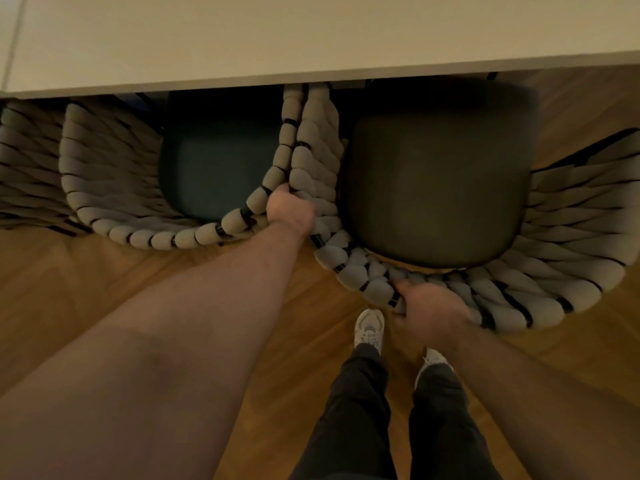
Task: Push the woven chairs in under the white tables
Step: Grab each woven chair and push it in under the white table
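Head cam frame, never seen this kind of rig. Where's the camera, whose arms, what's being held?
No machine here: a person wears one wide-angle camera on the head, looking down at their bare arms. At the top is the white table; under its edge stand woven chairs with dark seat cushions, on a wooden floor. The right hand grips the back rim of the right chair. The left hand grips a woven side rim where that chair meets the middle chair; it looks like the right chair's rim, but I can't be sure. A third chair shows at the left edge.
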